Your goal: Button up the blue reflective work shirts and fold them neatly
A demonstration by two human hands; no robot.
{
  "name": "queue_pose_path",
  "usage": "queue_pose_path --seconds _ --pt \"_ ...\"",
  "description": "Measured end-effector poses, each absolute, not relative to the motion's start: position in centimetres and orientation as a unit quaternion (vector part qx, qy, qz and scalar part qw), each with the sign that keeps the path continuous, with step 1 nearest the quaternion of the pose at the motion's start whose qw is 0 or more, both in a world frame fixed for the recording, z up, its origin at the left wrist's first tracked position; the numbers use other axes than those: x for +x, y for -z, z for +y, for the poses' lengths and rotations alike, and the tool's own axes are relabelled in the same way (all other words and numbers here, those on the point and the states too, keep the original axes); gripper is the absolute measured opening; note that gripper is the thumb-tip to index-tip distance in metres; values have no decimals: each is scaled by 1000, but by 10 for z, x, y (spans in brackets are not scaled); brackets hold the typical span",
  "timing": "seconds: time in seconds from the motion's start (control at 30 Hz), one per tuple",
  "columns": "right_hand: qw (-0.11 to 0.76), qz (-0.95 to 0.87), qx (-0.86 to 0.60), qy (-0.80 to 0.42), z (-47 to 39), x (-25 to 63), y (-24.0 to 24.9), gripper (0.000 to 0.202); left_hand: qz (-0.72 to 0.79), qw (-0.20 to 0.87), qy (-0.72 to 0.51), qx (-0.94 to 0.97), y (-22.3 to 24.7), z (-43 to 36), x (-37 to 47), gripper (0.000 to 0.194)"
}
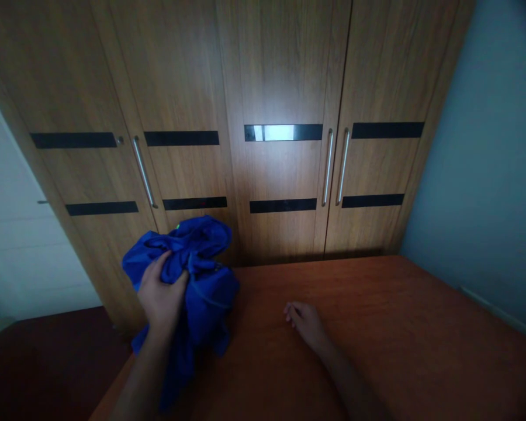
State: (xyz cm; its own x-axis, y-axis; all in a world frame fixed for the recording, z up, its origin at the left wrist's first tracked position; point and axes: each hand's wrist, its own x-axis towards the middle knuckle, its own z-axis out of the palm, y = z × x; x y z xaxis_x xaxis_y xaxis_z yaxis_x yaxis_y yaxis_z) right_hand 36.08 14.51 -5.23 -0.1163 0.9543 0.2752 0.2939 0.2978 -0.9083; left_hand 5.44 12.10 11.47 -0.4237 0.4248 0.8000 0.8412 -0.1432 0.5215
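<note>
A bundled blue garment (pixel 206 292) of thin fabric, with a lighter blue line along one fold, hangs crumpled from my left hand (pixel 160 292). The thumb and fingers of that hand close on its upper part, and some fingertips are lost in the folds. Lower parts of the cloth drop over the left part of the reddish-brown wooden surface (pixel 377 327). To the right of the garment and apart from it, my right hand (pixel 304 321) is low over that surface, fingers curled in, with nothing visible in them.
A wooden wardrobe (pixel 284 76) with dark strips and metal handles (pixel 327 166) stands behind the surface, its doors closed. A bluish wall (pixel 486 175) bounds the right side. At the left are a white panel (pixel 21 234) and dark red floor (pixel 52 362).
</note>
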Motion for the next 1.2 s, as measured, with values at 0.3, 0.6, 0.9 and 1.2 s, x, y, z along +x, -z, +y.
queue_pose_path --seconds 0.3,0.6,0.9,1.2 --pt "532 -575 -458 -420 141 368 27 60 -521 88 701 -479 -190 68 109 51" --pt "619 -472 -339 -528 106 415 -57 51 -482 33 630 -608 -118 84 198 55" --pt "561 -498 -481 -454 114 448 -7 61 -459 -256 392 -755 -10 96 233 58" --pt "465 -592 -558 -350 126 463 11 36 -553 -96 448 -696 -27 135 193 35"
